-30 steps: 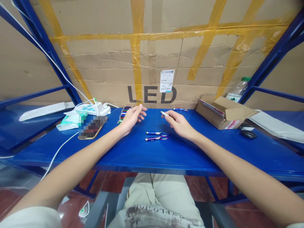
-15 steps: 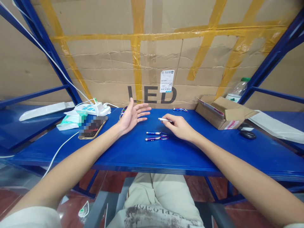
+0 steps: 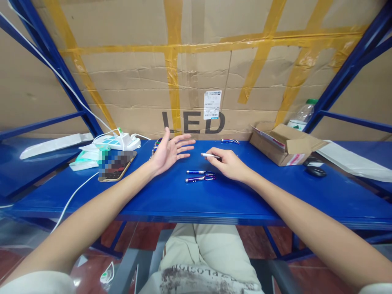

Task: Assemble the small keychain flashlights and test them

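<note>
My right hand (image 3: 228,164) is closed around a slim silver penlight (image 3: 207,155), its tip pointing left above the blue table (image 3: 171,200). My left hand (image 3: 169,152) is open, with the palm turned to the right and the fingers apart, holding nothing. Between and a little in front of the hands lie a blue penlight (image 3: 196,172) and a purple penlight (image 3: 194,179), side by side with clips at their right ends. A row of small coloured items (image 3: 155,146) is partly hidden behind my left hand. Farther back lies a red penlight (image 3: 228,141) with a clip.
An opened cardboard box (image 3: 284,145) stands at the right, beside a black mouse (image 3: 316,171) and a green-capped bottle (image 3: 303,114). At the left are a phone (image 3: 118,168), a white power strip (image 3: 119,142) and a green-white packet (image 3: 85,157). Taped cardboard (image 3: 131,90) closes off the back.
The whole view has shifted slightly, so things appear a little farther left. Both hands keep nearly the same pose, and the right still holds the silver penlight.
</note>
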Demonstrator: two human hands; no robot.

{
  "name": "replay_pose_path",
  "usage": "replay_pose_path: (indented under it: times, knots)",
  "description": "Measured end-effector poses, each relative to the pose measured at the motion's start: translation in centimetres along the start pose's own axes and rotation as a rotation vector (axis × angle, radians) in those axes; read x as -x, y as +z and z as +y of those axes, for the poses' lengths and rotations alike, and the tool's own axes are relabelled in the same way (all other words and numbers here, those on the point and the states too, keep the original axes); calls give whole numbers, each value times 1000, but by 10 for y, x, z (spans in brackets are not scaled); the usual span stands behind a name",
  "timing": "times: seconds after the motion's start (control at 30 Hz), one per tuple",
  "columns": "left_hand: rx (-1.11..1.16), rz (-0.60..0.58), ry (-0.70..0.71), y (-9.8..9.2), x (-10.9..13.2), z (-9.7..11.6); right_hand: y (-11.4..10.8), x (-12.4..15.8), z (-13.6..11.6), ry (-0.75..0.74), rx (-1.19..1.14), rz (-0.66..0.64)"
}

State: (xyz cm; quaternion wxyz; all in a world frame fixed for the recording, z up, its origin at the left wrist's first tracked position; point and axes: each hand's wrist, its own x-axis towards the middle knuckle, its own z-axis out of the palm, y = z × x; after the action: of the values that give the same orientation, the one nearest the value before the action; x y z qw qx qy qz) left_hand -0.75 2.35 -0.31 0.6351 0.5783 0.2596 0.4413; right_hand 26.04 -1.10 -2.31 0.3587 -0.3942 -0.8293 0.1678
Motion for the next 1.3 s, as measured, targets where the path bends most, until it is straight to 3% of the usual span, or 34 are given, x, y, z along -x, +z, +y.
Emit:
replay_pose_path:
  times: [1.3]
  knots:
    - [-27,-1,-4,5,1,1,0,1,-3,-2,-19,-47]
